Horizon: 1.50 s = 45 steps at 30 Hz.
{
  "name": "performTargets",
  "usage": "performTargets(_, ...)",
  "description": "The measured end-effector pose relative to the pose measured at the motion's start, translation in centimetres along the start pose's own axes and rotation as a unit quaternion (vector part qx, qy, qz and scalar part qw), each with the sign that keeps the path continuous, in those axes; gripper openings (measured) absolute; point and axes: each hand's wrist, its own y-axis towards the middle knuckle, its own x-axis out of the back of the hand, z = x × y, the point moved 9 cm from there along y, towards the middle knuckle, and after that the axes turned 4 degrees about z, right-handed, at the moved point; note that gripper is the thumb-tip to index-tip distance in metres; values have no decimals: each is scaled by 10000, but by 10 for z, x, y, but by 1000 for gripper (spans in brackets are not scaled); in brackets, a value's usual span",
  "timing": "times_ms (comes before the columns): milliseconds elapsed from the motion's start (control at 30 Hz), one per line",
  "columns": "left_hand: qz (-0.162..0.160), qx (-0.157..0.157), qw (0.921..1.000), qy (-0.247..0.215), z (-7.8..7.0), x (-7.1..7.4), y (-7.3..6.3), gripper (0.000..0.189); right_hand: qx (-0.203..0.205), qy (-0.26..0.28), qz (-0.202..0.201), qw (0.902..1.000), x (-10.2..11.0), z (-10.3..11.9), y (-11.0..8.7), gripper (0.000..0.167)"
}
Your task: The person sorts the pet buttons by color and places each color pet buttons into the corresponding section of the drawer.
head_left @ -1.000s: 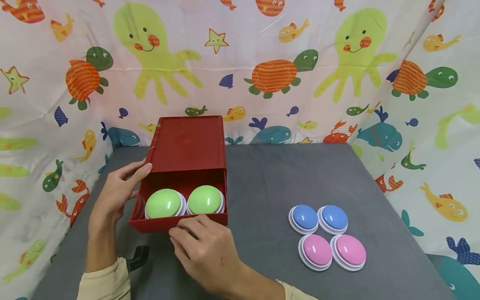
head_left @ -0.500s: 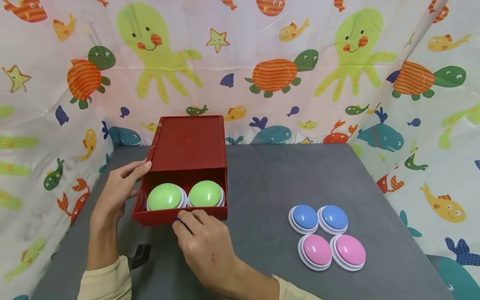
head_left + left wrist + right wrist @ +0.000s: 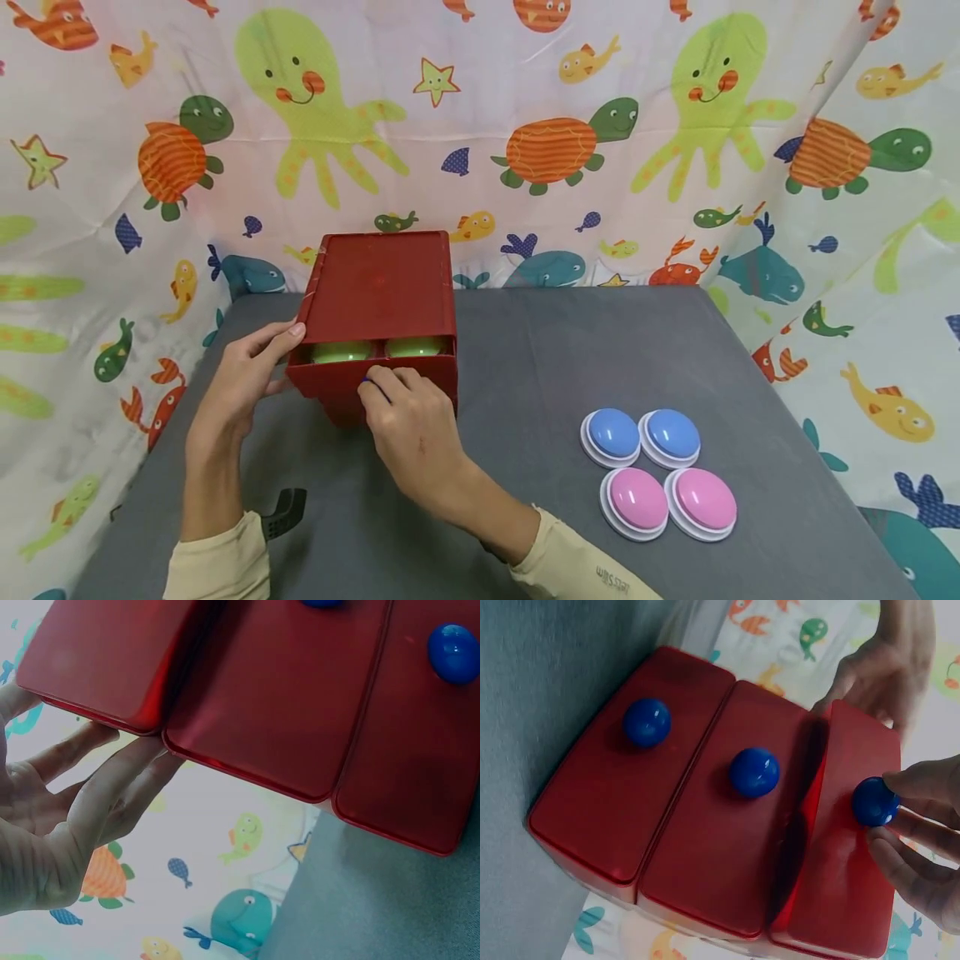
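Note:
A red chest of drawers (image 3: pixel 378 287) with three drawers stands at the left of the table. Its top drawer (image 3: pixel 844 877) is slightly out, and two green dome-shaped push lights or buttons (image 3: pixel 342 352) show through the narrow gap. My right hand (image 3: pixel 420 433) pinches the round blue knob (image 3: pixel 875 801) of that drawer between thumb and fingers. Against the chest's left side lies my left hand (image 3: pixel 238 375), its thumb at the top front corner and its fingers extended along the side. Both lower drawers (image 3: pixel 712 817) are closed, each with a blue knob (image 3: pixel 754 772).
To the right on the grey table (image 3: pixel 525 400) sit two blue domes (image 3: pixel 613 433) with white bases. Just in front of them are two pink ones (image 3: pixel 637 498). A curtain printed with sea animals (image 3: pixel 555 50) hangs behind and at both sides.
The right hand has pushed the top drawer inward, away from me. The green domes have gone from fully visible to mostly covered. The left hand has stayed at the chest's side.

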Motion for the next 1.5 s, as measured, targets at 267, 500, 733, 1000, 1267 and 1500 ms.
performTargets(267, 59, -104, 9999, -29, 0, -2, -2, 76, -123, 95, 57, 9999, -12, -12, 10, 10)
performTargets(500, 13, -88, 9999, -74, 1, -1, -2, 75, -164, 252, 70, 9995, -14, -17, 14, 13)
performTargets(733, 28, -67, 9999, -108, 1, -1, -2, 76, -152, 368, 65, 9992, -16, -21, 15, 16)
performTargets(1000, 64, -50, 9998, -170, 0, -2, -2, 76, -169, 1663, -147, 9858, -15, -45, 9, 15)
performTargets(1267, 65, -127, 9998, -148, -1, -1, -2, 75, -878, 2788, -1238, 9483, -13, -78, -25, 7)
performTargets(1500, 99, -101, 9998, -152, 0, -3, -1, 77, -664, 1964, -544, 9768, -40, -59, -38, 9)
